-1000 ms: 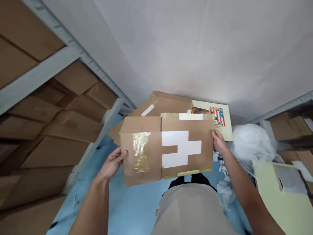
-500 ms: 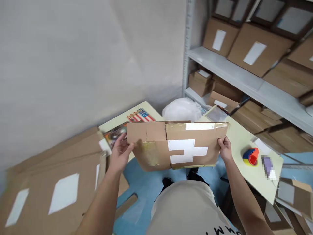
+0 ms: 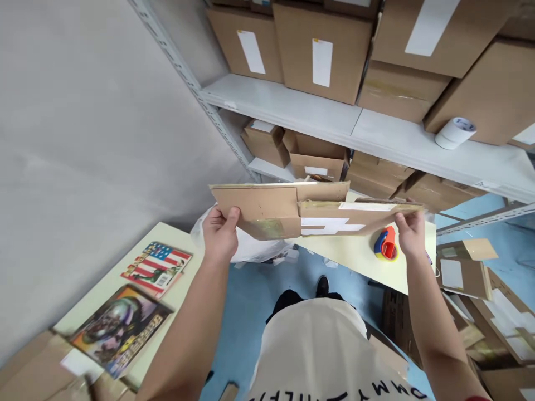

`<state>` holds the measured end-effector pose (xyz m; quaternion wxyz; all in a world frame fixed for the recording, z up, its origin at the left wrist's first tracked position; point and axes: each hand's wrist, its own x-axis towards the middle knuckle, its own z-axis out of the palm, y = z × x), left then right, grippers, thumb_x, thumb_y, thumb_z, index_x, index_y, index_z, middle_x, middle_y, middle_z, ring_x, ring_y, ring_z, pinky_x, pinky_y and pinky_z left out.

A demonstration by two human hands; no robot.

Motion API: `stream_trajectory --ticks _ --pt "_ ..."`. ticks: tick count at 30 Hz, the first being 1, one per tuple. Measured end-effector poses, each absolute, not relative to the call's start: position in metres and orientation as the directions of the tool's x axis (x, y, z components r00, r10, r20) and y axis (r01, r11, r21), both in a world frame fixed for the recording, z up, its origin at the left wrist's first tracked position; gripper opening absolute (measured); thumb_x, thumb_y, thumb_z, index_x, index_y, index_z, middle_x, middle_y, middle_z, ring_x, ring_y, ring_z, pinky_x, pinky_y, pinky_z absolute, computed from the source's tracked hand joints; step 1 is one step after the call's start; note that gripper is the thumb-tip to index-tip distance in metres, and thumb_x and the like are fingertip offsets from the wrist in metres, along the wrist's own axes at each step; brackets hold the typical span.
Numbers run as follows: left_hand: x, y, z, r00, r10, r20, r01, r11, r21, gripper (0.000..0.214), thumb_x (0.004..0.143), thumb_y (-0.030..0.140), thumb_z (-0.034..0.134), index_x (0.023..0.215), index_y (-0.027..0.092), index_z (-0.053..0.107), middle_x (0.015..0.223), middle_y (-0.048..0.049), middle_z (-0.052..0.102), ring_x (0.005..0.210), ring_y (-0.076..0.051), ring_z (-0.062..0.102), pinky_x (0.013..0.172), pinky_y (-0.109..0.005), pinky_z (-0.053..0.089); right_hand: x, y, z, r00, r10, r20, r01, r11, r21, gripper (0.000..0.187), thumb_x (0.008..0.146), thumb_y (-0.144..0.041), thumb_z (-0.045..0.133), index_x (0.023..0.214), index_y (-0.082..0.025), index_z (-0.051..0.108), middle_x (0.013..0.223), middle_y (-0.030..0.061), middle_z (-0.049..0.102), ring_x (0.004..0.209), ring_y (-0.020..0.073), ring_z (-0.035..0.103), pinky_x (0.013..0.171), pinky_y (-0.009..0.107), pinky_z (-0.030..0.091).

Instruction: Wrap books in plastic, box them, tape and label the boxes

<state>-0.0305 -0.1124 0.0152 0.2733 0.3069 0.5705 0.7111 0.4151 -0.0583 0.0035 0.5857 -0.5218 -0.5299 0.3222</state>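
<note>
Hands: left hand [image 3: 220, 234], right hand [image 3: 410, 234] both grip one flattened carton [image 3: 292, 209] (two magazines [image 3: 156, 267] nearby).

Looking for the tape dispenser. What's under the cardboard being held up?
Under the cardboard, held by left hand and right hand: a tape dispenser on the pale table, a white plastic bag beside it. The cardboard hides the table's far part.

tape dispenser [image 3: 387, 245] on table [image 3: 355, 257] (flattened box [image 3: 267, 209] above), shelves [image 3: 292, 108] behind.
</note>
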Motion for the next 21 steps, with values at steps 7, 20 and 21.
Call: stream_trajectory --ticks 7,20,21 --pt "-0.009 -0.075 -0.009 -0.575 0.793 0.201 0.002 -0.244 0.970 0.053 0.062 0.061 0.083 0.086 0.020 0.060 0.088 -0.0007 0.066 0.080 -0.014 0.061 0.077 -0.026 0.050 0.441 -0.032 0.005 0.296 0.924 0.243 0.137 0.211 -0.968 0.059 0.077 -0.059 0.072 0.124 -0.028 0.055 0.113 0.0066 0.066 0.107 0.0248 0.064 0.097 0.048 0.051" --pt "0.000 -0.052 -0.053 -0.308 0.929 0.204 -0.016 -0.220 0.975 0.052 0.077 0.066 0.068 0.099 0.020 0.060 0.098 -0.0065 0.065 0.095 -0.021 0.063 0.087 -0.034 0.051 0.414 -0.030 0.006 0.289 0.957 0.024 0.212 -0.040 -0.977 0.052 0.077 -0.073 0.052 0.108 -0.031 0.055 0.107 0.0071 0.064 0.108 0.0260 0.062 0.085 0.042 0.053" --pt "0.001 -0.051 -0.052 -0.290 0.937 0.194 -0.015 -0.207 0.978 0.053 0.079 0.067 0.065 0.102 0.020 0.059 0.102 -0.0076 0.065 0.099 -0.023 0.063 0.091 -0.036 0.051 0.413 -0.029 0.008 0.291 0.957 0.010 0.206 -0.052 -0.977 0.047 0.077 -0.069 0.056 0.103 -0.031 0.056 0.102 0.0051 0.065 0.104 0.0246 0.063 0.084 0.040 0.053"
